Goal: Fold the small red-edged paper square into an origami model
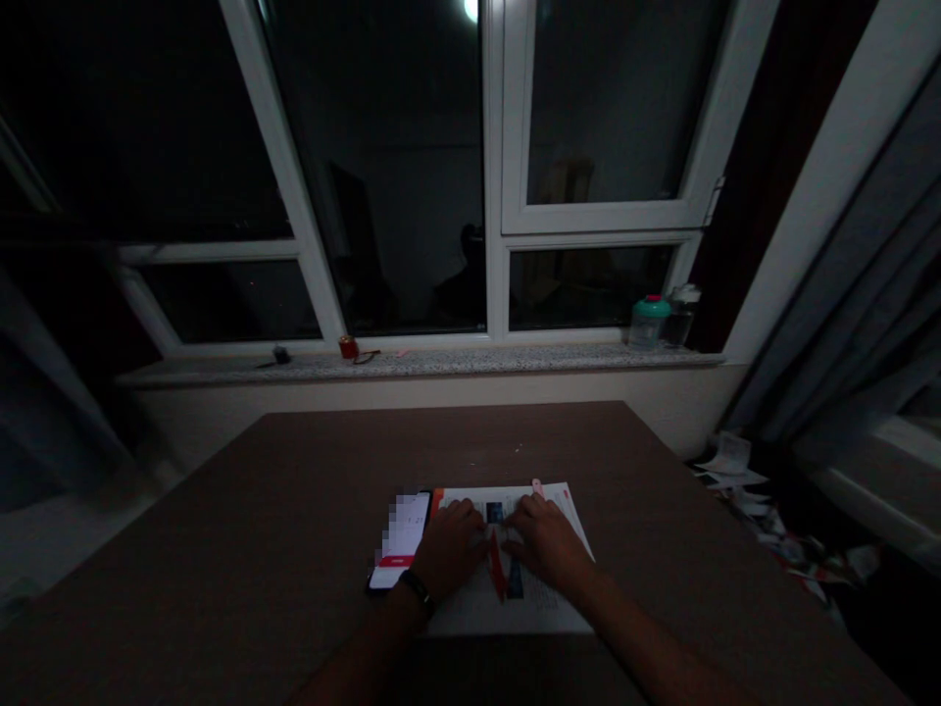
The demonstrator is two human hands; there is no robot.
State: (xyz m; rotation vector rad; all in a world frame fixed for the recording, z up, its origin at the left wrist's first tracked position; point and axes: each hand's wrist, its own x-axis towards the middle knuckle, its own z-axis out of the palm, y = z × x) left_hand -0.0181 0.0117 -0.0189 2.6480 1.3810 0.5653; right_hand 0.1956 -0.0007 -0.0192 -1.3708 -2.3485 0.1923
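Observation:
A small piece of red and white folded paper (498,572) stands out from the printed sheet or booklet (515,620) beneath it. My left hand (454,549), with a dark band on its wrist, has its fingers curled and closed at the paper's left side. Opposite it, my right hand (550,545) is closed too, fingertips pinched close to the paper's upper right. Dim light and my fingers hide exactly where each one grips. Just left of my left hand lies a phone (401,539) with a lit screen, partly blurred out.
A pink item (537,487) pokes out beyond my right hand at the page's top. The brown table (294,510) ends before a stone windowsill (441,363) bearing a red jar (348,346) and a teal-lidded bottle (650,322). Papers (765,520) are heaped at right.

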